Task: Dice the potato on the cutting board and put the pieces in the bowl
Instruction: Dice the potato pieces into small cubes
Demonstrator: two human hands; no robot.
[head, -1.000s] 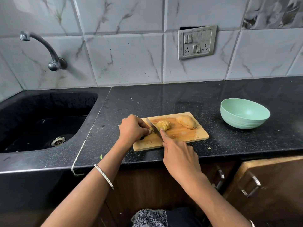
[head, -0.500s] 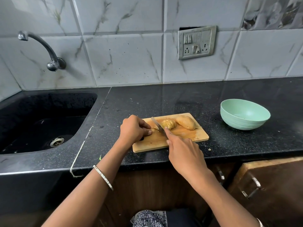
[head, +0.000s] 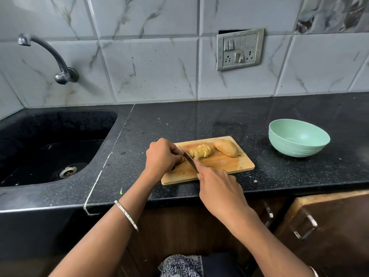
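The knife [head: 186, 156] is gripped by the right hand [head: 218, 186], forefinger along its spine; the left hand [head: 162, 154] is curled just left of the blade, its hold not discernible. Just beyond the right hand, one sliced potato half [head: 202, 151] is laid lengthwise on the cutting board [head: 221, 166], pointing rightward to one uncut half [head: 228, 149]. One empty bowl [head: 298, 145] is seen far right.

Left of your left hand [head: 162, 156] you have a black sink [head: 50, 126], with its tap [head: 58, 62] on the tiled wall [head: 149, 66] above. Beyond your right hand [head: 217, 188], a socket plate [head: 239, 49] is set into that wall. Below the same hand are cupboard doors [head: 339, 212] with metal handles [head: 307, 226].
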